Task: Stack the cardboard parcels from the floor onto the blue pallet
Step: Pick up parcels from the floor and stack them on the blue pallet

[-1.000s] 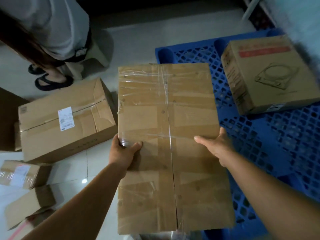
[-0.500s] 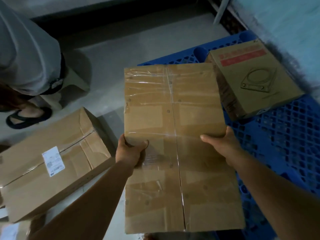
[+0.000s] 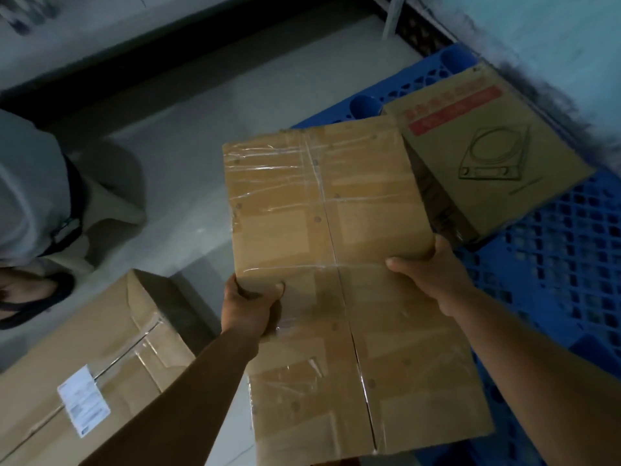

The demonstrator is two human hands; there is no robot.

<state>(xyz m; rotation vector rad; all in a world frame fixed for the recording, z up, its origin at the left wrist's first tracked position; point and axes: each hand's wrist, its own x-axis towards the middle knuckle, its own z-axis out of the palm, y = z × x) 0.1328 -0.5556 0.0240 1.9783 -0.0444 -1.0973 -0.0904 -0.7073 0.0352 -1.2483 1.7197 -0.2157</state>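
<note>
Grey floor (image 3: 201,136) lies beneath. Your left hand (image 3: 248,307) and right hand (image 3: 433,277) each hold a grip on the taped parcel's (image 3: 336,264) side edges, carried beside the blue pallet (image 3: 551,264).

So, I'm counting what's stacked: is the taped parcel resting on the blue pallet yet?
No, both hands, left and right, hold the taped parcel up by its sides, above the blue pallet.

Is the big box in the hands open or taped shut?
Taped shut. The held box has its flaps meeting along the middle seam under clear tape. The left hand and right hand grip its sides.
</note>
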